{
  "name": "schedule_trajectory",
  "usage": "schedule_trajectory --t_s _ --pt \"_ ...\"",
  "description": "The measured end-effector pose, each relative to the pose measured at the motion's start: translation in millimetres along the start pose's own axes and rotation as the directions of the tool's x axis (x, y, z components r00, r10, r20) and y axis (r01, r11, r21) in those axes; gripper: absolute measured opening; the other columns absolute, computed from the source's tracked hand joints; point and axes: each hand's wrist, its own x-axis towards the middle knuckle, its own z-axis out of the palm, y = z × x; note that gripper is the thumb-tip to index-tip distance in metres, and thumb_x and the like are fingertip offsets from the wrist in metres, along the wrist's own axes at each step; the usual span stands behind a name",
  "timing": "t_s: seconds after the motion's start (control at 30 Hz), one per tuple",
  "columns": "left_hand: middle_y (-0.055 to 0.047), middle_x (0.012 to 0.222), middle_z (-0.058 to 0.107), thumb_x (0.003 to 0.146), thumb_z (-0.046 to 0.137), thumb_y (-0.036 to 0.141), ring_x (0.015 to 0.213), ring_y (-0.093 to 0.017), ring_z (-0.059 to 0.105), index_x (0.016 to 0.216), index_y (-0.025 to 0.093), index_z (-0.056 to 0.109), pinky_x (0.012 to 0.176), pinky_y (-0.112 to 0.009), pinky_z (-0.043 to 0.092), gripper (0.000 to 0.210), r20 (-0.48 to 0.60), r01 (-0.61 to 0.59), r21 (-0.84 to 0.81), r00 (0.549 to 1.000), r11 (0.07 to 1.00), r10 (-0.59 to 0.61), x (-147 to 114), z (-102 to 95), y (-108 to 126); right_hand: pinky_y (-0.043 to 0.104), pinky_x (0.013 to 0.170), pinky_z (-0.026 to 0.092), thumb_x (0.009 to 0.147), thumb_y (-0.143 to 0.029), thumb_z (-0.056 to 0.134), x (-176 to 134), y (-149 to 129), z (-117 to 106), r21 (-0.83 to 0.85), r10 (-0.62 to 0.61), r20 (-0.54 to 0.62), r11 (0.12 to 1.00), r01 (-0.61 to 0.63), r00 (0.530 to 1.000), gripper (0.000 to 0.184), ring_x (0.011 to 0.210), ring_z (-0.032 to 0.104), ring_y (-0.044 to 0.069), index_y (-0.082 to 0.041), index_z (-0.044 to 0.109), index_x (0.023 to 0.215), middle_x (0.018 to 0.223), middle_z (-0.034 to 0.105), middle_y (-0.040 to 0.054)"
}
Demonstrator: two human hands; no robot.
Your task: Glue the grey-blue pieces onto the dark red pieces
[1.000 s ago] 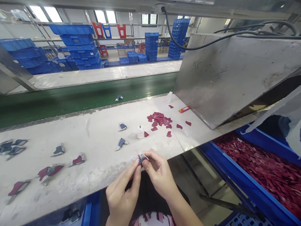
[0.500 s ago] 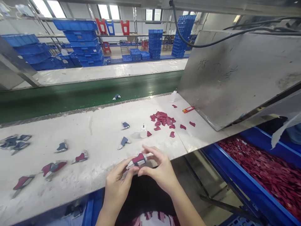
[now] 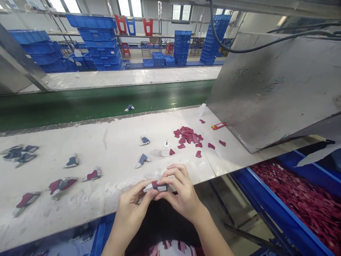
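My left hand and my right hand both grip one small white, grey and dark-blue moulded part with a maroon pad on top. It is held above the bench's front edge. The left fingers and thumb pinch its white end; the right fingertips press on the maroon pad, partly hiding it. Beyond the hands stands a small clear bottle with a thin dark tip. Right of it lies a pile of loose maroon pads. Two blue-topped parts, one near and one farther back, lie left of the bottle.
Several parts lie at left on the white bench, some maroon-topped. A green conveyor belt runs behind, carrying one part. A metal panel bounds the right. Below it, a blue bin holds many maroon pads.
My right fingers have closed down from a raised, spread pose onto the maroon pad. The part stays between both hands. The camera view has shifted slightly.
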Motion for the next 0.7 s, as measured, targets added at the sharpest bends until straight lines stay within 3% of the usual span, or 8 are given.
schedule_trajectory --t_s 0.17,0.27,0.37,0.43,0.5,0.57,0.63,0.7 --pt "-0.001 0.082 0.077 0.084 0.069 0.044 0.069 -0.018 0.073 0.102 0.022 0.075 0.070 -0.026 0.063 0.029 0.057 0.107 -0.100 0.993 0.989 -0.102 1.3 -1.5 1.5 0.039 0.079 0.056 0.087 -0.019 0.071 -4.2 1.7 15.3 -0.050 -0.024 -0.121 0.999 0.019 0.992 0.014 0.091 0.053 0.023 -0.021 0.066 0.101 0.087 0.064 0.0060" --pt "-0.003 0.090 0.078 0.084 0.067 0.048 0.077 -0.021 0.074 0.101 0.022 0.074 0.073 -0.029 0.062 0.032 0.030 0.114 -0.069 0.993 0.991 -0.112 5.8 -9.3 -5.2 0.039 0.078 0.057 0.086 -0.017 0.072 -3.2 4.4 30.9 -0.035 0.023 -0.112 0.999 -0.027 0.993 0.017 0.089 0.054 0.022 -0.023 0.067 0.101 0.085 0.064 0.0048" --pt "-0.004 0.100 0.077 0.087 0.064 0.047 0.092 -0.024 0.073 0.101 0.024 0.073 0.083 -0.033 0.059 0.028 -0.040 0.051 0.136 0.998 0.989 -0.045 12.9 -30.0 -23.0 0.043 0.090 0.056 0.086 -0.018 0.072 -0.3 8.1 44.6 -0.036 0.041 -0.014 0.998 -0.042 0.999 0.027 0.102 0.054 0.024 -0.026 0.067 0.110 0.097 0.065 0.0054" --pt "-0.004 0.103 0.076 0.087 0.063 0.046 0.099 -0.026 0.069 0.099 0.026 0.073 0.091 -0.040 0.055 0.026 -0.119 -0.028 0.368 0.990 0.930 0.077 17.4 -52.2 -40.9 0.046 0.098 0.053 0.087 -0.019 0.072 -0.6 12.1 48.7 -0.068 0.035 0.075 0.997 -0.029 0.997 0.038 0.116 0.050 0.026 -0.027 0.063 0.122 0.114 0.062 0.0080" --pt "-0.007 0.104 0.074 0.087 0.061 0.046 0.103 -0.030 0.066 0.098 0.027 0.074 0.095 -0.048 0.050 0.026 -0.200 -0.069 0.610 0.951 0.789 0.237 20.6 -79.2 -58.7 0.048 0.101 0.051 0.088 -0.019 0.070 -3.8 18.7 47.5 -0.107 0.040 0.095 0.994 -0.030 0.995 0.042 0.122 0.046 0.028 -0.025 0.060 0.128 0.124 0.056 0.0104" --pt "-0.010 0.108 0.071 0.088 0.056 0.044 0.105 -0.033 0.062 0.102 0.026 0.074 0.097 -0.053 0.046 0.029 -0.280 -0.012 0.781 0.887 0.624 0.368 23.5 -106.9 -69.7 0.049 0.098 0.051 0.089 -0.015 0.067 -8.6 28.2 42.7 -0.144 0.047 0.011 0.989 -0.045 0.999 0.036 0.118 0.048 0.027 -0.023 0.061 0.123 0.119 0.057 0.0110" --pt "-0.013 0.114 0.067 0.090 0.051 0.038 0.108 -0.034 0.060 0.116 0.024 0.069 0.098 -0.053 0.044 0.034 -0.353 0.084 0.854 0.819 0.514 0.453 29.2 -130.3 -69.4 0.047 0.091 0.052 0.088 -0.011 0.066 -12.8 39.0 36.9 -0.184 0.041 -0.117 0.981 -0.062 0.992 0.030 0.108 0.051 0.026 -0.021 0.064 0.116 0.105 0.058 0.0094" --pt "-0.013 0.114 0.065 0.092 0.046 0.032 0.110 -0.032 0.058 0.124 0.022 0.064 0.099 -0.050 0.043 0.038 -0.394 0.125 0.869 0.760 0.478 0.517 42.7 -146.4 -58.9 0.045 0.085 0.053 0.086 -0.010 0.068 -14.6 48.2 32.4 -0.220 0.018 -0.228 0.973 -0.070 0.974 0.025 0.099 0.053 0.024 -0.020 0.066 0.109 0.094 0.058 0.0068"
